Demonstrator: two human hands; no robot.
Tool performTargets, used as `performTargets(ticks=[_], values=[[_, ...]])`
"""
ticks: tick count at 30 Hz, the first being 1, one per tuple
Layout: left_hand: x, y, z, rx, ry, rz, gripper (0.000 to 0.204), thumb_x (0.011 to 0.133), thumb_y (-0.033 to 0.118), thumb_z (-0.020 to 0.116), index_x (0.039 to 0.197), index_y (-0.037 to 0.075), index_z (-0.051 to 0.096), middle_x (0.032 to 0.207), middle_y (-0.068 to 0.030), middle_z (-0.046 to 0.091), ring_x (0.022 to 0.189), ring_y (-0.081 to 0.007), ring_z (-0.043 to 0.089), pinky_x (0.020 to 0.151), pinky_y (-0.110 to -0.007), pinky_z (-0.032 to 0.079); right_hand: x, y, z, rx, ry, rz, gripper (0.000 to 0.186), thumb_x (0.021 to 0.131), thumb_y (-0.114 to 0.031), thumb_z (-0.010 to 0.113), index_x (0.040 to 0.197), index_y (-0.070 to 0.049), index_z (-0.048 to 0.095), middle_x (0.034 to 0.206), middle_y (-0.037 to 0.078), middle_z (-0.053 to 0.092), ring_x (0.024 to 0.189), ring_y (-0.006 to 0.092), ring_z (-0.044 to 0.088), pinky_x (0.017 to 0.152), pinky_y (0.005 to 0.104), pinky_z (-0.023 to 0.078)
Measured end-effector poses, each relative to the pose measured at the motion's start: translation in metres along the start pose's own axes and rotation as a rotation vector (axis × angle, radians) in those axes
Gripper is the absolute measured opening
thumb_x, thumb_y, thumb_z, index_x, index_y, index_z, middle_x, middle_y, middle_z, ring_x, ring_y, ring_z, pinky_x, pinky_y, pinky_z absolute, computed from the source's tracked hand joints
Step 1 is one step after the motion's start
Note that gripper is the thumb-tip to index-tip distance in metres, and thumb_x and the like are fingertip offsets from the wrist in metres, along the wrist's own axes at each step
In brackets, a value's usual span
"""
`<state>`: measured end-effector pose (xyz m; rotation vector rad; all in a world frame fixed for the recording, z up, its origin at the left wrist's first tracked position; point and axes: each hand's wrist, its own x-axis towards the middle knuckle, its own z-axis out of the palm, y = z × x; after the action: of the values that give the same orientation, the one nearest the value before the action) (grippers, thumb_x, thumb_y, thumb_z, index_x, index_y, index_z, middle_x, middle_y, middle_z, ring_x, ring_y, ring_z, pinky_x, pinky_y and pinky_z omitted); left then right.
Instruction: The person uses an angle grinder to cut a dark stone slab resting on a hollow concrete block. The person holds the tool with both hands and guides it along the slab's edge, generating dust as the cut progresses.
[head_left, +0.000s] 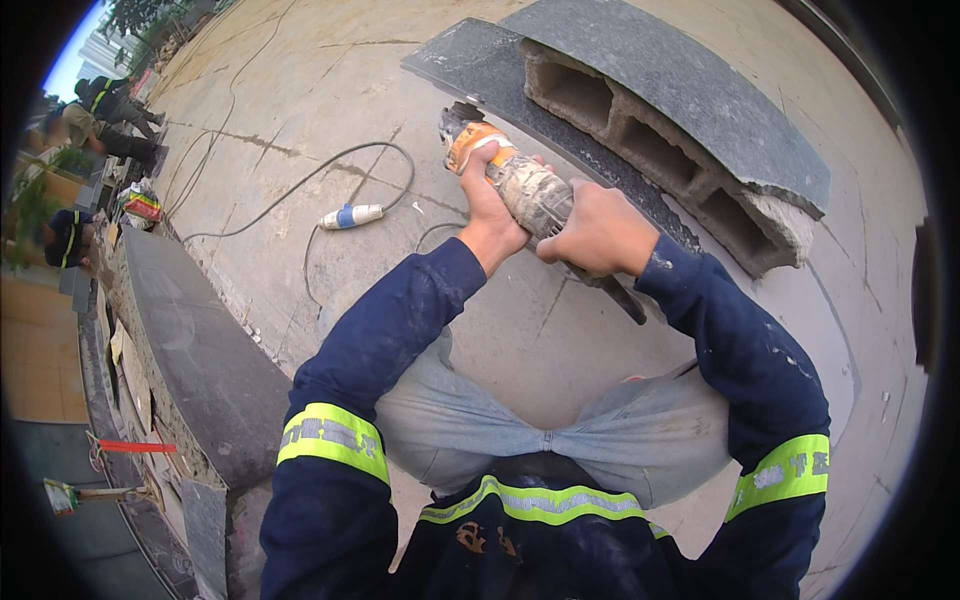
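Both my hands hold a dusty orange angle grinder [520,185], angled with its head up and to the left at the edge of a dark grey stone slab [455,65]. My left hand [490,210] wraps round the tool behind its head, and my right hand [600,230] grips the rear of its body. A second speckled grey slab [660,70] rests on a hollow concrete block [650,150], beside and over the first. The grinder's disc is mostly hidden.
A power cord with a white-and-blue connector [348,216] lies left of me. Along the left are a long stone slab [200,340], a red tool handle [138,446] and a brush [62,497]. Co-workers [115,105] crouch or bend in the upper left.
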<state>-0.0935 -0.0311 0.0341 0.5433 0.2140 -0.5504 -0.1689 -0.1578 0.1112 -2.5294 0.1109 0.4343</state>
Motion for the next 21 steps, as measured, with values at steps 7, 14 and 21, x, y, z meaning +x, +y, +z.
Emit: performTargets(ticks=[7,14,21], values=[[-0.004,-0.004,0.002,0.002,0.001,-0.005,0.053,0.072,0.045,0.061,0.101,0.003,0.046,0.090,-0.0122,0.055,0.084,-0.0275,0.058,0.076,-0.041,0.052,-0.006,0.003,-0.001,-0.012,0.005,-0.018,0.066,0.058,-0.038,0.075,0.101,0.009,0.056,0.093,0.024,0.064,0.087,0.0334,0.065,0.077,0.0338,0.053],[-0.008,-0.007,0.005,-0.001,0.003,-0.019,0.056,0.071,0.047,0.060,0.102,0.002,0.047,0.089,-0.0120,0.055,0.084,-0.0276,0.058,0.077,-0.041,0.051,-0.010,0.002,-0.005,0.009,-0.040,0.011,0.066,0.059,-0.038,0.075,0.101,0.009,0.055,0.093,0.024,0.064,0.087,0.0334,0.065,0.076,0.0336,0.053],[-0.013,-0.012,0.008,-0.002,0.015,-0.022,0.057,0.072,0.047,0.060,0.102,0.002,0.046,0.091,-0.0123,0.054,0.085,-0.0276,0.057,0.077,-0.041,0.051,-0.017,0.005,-0.003,0.002,-0.024,0.018,0.065,0.058,-0.037,0.075,0.101,0.008,0.056,0.093,0.024,0.064,0.086,0.0336,0.066,0.076,0.0340,0.053]])
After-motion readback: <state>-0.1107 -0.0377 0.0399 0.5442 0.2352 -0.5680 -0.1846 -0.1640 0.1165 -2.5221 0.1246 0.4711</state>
